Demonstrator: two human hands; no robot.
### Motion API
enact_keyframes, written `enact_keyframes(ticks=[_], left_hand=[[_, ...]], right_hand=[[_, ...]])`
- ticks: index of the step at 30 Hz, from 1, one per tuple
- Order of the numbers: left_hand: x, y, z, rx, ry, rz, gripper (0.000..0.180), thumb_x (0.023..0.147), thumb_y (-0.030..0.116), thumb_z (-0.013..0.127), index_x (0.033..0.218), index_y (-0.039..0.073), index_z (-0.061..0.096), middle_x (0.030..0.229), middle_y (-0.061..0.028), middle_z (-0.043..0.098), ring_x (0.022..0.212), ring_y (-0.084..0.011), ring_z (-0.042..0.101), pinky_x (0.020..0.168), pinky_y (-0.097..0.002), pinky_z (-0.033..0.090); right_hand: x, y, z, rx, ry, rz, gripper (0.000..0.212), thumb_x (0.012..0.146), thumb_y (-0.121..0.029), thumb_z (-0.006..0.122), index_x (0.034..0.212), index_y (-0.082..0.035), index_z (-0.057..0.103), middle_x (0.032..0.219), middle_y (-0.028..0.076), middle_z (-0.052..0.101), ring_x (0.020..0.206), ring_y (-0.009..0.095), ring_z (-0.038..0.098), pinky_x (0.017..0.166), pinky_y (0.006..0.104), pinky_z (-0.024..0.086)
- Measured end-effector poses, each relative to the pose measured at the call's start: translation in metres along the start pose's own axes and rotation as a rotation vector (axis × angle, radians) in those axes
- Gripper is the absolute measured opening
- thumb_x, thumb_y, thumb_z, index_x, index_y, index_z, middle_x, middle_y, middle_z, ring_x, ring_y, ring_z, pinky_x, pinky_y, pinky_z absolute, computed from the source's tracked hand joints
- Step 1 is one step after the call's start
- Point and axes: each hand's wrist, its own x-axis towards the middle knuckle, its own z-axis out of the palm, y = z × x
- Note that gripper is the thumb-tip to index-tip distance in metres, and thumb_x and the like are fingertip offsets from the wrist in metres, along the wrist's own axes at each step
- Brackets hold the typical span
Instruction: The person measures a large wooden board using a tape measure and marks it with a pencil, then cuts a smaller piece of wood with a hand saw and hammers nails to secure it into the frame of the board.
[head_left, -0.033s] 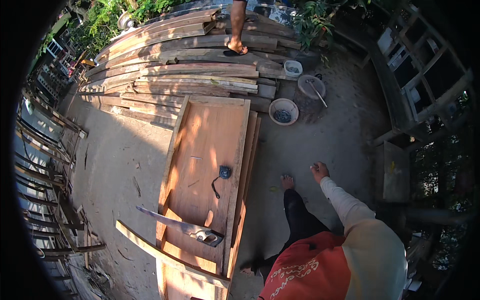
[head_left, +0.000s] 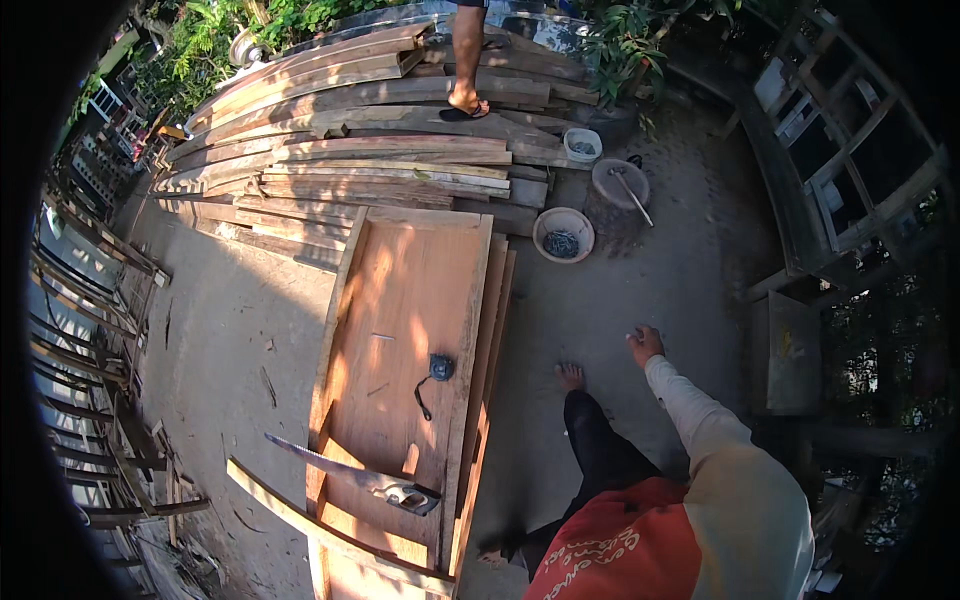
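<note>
My right hand (head_left: 645, 343) hangs over the concrete floor with its fingers curled; whether anything small is inside them cannot be made out. My left hand is out of view. To the left of my body stands a long, shallow wooden panel (head_left: 395, 280) with raised edges. On it lie a dark tape measure (head_left: 441, 367) with a strap, a thin pale stick (head_left: 382, 336) and a handsaw (head_left: 345, 470), its blade reaching past the panel's left edge. A narrow wooden strip (head_left: 330, 536) rests crosswise nearer me. Neither hand touches these.
Stacked planks (head_left: 390, 148) spread across the back, with another person's sandalled foot (head_left: 465, 105) on them. Right of the panel stand a bowl (head_left: 541, 226) of what look like nails, a white tub (head_left: 570, 152) and a round block (head_left: 603, 182) bearing a hammer (head_left: 630, 193). Wooden frames (head_left: 870, 150) line the right.
The view has shifted slightly, so the panel and tools sit a little lower and further left. More of the other person's feet shows. My right hand stays curled.
</note>
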Motion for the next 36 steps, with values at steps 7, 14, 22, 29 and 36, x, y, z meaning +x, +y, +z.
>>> enact_keyframes(ticks=[7, 14, 22, 29, 36], left_hand=[[-0.067, 0.051, 0.381, 0.249, -0.044, -0.092, 0.074, 0.071, 0.012, 0.081, 0.134, -0.001, 0.045, 0.112, -0.0165, 0.061, 0.095, -0.0309, 0.064, 0.084, -0.0465, 0.054], [-0.111, 0.024, 0.531, 0.392, -0.005, -0.227, 0.074, 0.067, 0.009, 0.083, 0.132, 0.001, 0.046, 0.107, -0.0151, 0.062, 0.09, -0.0305, 0.065, 0.081, -0.0465, 0.055], [-0.177, -0.012, 0.396, 0.299, 0.231, -0.332, 0.075, 0.064, 0.006, 0.085, 0.129, 0.002, 0.048, 0.101, -0.0135, 0.064, 0.085, -0.0301, 0.066, 0.077, -0.0464, 0.056], [-0.239, -0.072, 0.091, 0.092, 0.426, -0.512, 0.06, 0.066, 0.007, 0.087, 0.116, 0.008, 0.054, 0.096, -0.0082, 0.064, 0.079, -0.0232, 0.065, 0.066, -0.0411, 0.055], [-0.252, -0.224, -0.24, 0.021, 0.447, -0.493, 0.076, 0.063, 0.044, 0.088, 0.119, 0.001, 0.062, 0.107, -0.0156, 0.071, 0.094, -0.0264, 0.068, 0.085, -0.0394, 0.053]], right_hand=[[0.513, 0.074, 0.022, -0.134, 0.04, 0.292, 0.072, 0.092, -0.043, 0.066, 0.145, -0.001, 0.043, 0.152, 0.025, 0.041, 0.139, 0.044, 0.041, 0.116, 0.0472, 0.035], [0.767, 0.185, 0.056, -0.21, 0.037, 0.285, 0.091, 0.086, -0.039, 0.074, 0.156, -0.002, 0.029, 0.155, 0.026, 0.038, 0.142, 0.044, 0.038, 0.117, 0.0456, 0.036], [0.787, 0.155, 0.143, 0.124, -0.102, 0.17, 0.055, 0.095, -0.035, 0.064, 0.14, -0.01, 0.045, 0.104, 0.012, 0.063, 0.082, 0.028, 0.066, 0.065, 0.0443, 0.058], [0.461, 0.064, 0.022, 1.555, -0.605, 0.48, 0.033, 0.102, -0.033, 0.059, 0.083, -0.009, 0.048, 0.069, 0.001, 0.046, 0.061, 0.015, 0.048, 0.057, 0.0282, 0.044], [-0.281, 0.003, -0.092, 1.337, -0.879, 0.569, 0.013, 0.101, -0.021, 0.06, 0.111, -0.013, 0.062, 0.095, 0.004, 0.062, 0.094, 0.02, 0.06, 0.094, 0.0435, 0.05]])
